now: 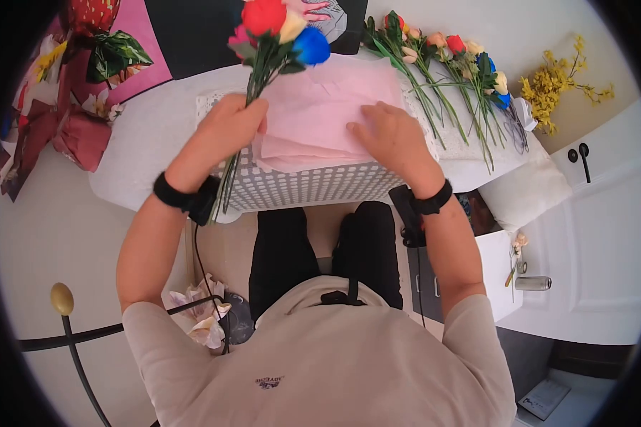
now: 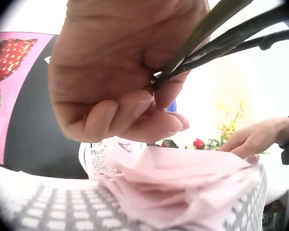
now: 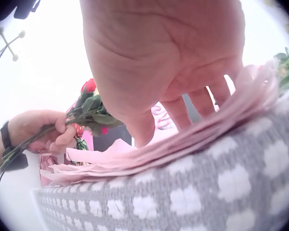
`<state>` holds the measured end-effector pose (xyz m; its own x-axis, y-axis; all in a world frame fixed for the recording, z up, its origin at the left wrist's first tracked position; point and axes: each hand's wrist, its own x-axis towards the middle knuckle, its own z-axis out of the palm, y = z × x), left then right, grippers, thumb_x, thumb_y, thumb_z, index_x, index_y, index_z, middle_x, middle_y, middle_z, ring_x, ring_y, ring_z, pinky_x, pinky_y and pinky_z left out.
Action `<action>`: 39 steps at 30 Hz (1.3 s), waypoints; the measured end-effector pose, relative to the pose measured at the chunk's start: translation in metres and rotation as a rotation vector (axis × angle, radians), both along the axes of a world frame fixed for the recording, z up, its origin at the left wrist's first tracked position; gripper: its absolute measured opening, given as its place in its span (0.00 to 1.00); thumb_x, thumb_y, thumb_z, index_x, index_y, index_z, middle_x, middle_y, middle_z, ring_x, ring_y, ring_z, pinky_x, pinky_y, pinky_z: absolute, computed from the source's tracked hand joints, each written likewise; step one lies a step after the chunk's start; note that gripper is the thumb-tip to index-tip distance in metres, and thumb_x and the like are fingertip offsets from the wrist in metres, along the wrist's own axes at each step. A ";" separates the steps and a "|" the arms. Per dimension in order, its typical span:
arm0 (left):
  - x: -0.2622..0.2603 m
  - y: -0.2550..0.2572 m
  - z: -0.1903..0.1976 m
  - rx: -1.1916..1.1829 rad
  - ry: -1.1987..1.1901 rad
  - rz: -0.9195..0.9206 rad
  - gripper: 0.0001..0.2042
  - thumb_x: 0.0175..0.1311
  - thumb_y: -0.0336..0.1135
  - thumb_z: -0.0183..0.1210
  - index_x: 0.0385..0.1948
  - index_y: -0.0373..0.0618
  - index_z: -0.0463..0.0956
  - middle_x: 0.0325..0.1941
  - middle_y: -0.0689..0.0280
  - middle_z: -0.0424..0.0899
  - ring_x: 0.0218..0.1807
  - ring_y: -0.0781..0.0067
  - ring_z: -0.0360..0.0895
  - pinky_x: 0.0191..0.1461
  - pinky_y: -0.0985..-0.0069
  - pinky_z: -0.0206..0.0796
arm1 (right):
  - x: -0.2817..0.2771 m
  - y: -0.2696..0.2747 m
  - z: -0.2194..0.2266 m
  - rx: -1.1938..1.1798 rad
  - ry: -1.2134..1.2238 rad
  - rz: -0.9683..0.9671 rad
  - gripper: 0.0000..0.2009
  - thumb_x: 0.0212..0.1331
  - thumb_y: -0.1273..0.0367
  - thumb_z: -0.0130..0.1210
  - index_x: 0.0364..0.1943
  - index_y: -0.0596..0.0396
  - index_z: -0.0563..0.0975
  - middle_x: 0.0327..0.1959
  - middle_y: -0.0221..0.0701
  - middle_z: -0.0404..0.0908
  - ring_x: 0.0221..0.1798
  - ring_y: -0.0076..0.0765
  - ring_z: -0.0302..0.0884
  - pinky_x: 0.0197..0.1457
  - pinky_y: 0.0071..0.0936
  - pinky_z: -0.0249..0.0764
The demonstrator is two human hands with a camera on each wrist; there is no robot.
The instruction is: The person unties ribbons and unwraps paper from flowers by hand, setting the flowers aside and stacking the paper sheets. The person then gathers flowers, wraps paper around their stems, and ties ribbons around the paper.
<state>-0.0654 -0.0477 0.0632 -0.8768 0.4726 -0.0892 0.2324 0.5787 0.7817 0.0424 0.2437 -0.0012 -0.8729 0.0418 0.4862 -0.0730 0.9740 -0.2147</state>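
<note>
My left hand (image 1: 229,127) grips a small bunch of artificial roses (image 1: 267,39) by the green stems (image 2: 207,45). Red, cream, blue and pink blooms stand above the fist, and the stem ends hang below it past the table's near edge. Under my right hand (image 1: 399,139) lies a stack of pink wrapping paper (image 1: 313,114). In the right wrist view the spread fingers (image 3: 176,113) reach down onto the sheets, which fan out in loose layers. The stack rests on a grey-and-white patterned cloth (image 1: 292,188).
More artificial roses (image 1: 456,78) lie in rows at the table's right, stems toward me. Yellow blossom sprays (image 1: 559,85) stand beyond them. On the left is a bouquet in dark red wrapping (image 1: 78,135). A white pillow (image 1: 525,188) sits below the table's right end.
</note>
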 end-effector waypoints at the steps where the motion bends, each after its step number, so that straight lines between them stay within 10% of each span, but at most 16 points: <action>1: -0.009 0.004 0.005 0.034 0.079 -0.062 0.23 0.68 0.49 0.52 0.23 0.35 0.82 0.21 0.59 0.81 0.29 0.66 0.80 0.37 0.65 0.71 | -0.002 -0.001 0.007 0.025 -0.018 -0.012 0.20 0.63 0.53 0.64 0.46 0.56 0.86 0.43 0.41 0.86 0.53 0.52 0.83 0.56 0.51 0.75; 8: -0.064 0.069 0.018 -0.073 0.101 -0.242 0.24 0.70 0.49 0.52 0.22 0.37 0.81 0.22 0.62 0.82 0.28 0.68 0.78 0.34 0.68 0.67 | -0.046 -0.007 0.042 0.178 0.222 0.019 0.17 0.63 0.55 0.64 0.43 0.54 0.87 0.40 0.39 0.87 0.51 0.50 0.84 0.56 0.48 0.76; 16: -0.110 0.075 -0.054 -0.010 0.010 -0.136 0.19 0.65 0.48 0.54 0.25 0.41 0.81 0.23 0.65 0.80 0.29 0.71 0.74 0.32 0.70 0.63 | -0.089 0.026 -0.004 0.147 -0.212 0.004 0.29 0.66 0.44 0.56 0.64 0.43 0.81 0.61 0.44 0.83 0.62 0.56 0.81 0.66 0.53 0.75; 20: -0.118 0.036 -0.059 0.238 0.052 -0.050 0.20 0.65 0.49 0.55 0.23 0.40 0.82 0.21 0.65 0.80 0.26 0.72 0.74 0.33 0.71 0.64 | -0.093 0.044 -0.008 0.085 -0.205 0.088 0.30 0.65 0.46 0.60 0.65 0.46 0.81 0.61 0.42 0.84 0.62 0.57 0.81 0.67 0.53 0.75; 23: -0.145 -0.040 -0.036 -0.141 0.230 -0.005 0.25 0.68 0.55 0.54 0.28 0.37 0.83 0.28 0.57 0.86 0.33 0.66 0.81 0.38 0.64 0.70 | -0.078 0.052 0.000 -0.038 -0.102 0.265 0.28 0.64 0.50 0.65 0.63 0.52 0.81 0.60 0.43 0.85 0.60 0.55 0.83 0.66 0.47 0.77; 29: -0.156 -0.168 -0.052 -0.646 0.404 0.422 0.28 0.68 0.60 0.53 0.45 0.40 0.84 0.51 0.48 0.89 0.58 0.45 0.84 0.60 0.55 0.72 | 0.050 -0.036 0.155 -1.021 0.248 0.676 0.17 0.68 0.64 0.66 0.53 0.63 0.83 0.48 0.40 0.87 0.47 0.34 0.86 0.51 0.29 0.80; 32: -0.179 -0.198 -0.075 -0.728 0.448 0.467 0.29 0.67 0.61 0.52 0.48 0.42 0.84 0.54 0.47 0.88 0.61 0.44 0.83 0.64 0.51 0.70 | 0.104 -0.015 0.202 -0.671 0.266 0.898 0.52 0.70 0.35 0.53 0.79 0.70 0.55 0.66 0.65 0.76 0.63 0.52 0.83 0.61 0.38 0.81; 33: -0.183 -0.200 -0.075 -0.748 0.415 0.481 0.30 0.67 0.62 0.52 0.50 0.42 0.84 0.57 0.47 0.87 0.62 0.44 0.82 0.66 0.51 0.69 | 0.115 -0.027 0.211 -0.652 0.428 0.945 0.48 0.69 0.34 0.52 0.70 0.72 0.66 0.54 0.57 0.84 0.50 0.46 0.87 0.53 0.35 0.83; 39: -0.203 -0.209 -0.070 -0.783 0.267 0.468 0.45 0.64 0.72 0.49 0.67 0.33 0.70 0.68 0.43 0.80 0.72 0.44 0.76 0.75 0.56 0.63 | 0.116 -0.030 0.209 -0.636 0.437 0.926 0.47 0.70 0.35 0.52 0.69 0.72 0.67 0.53 0.57 0.84 0.49 0.45 0.86 0.52 0.35 0.82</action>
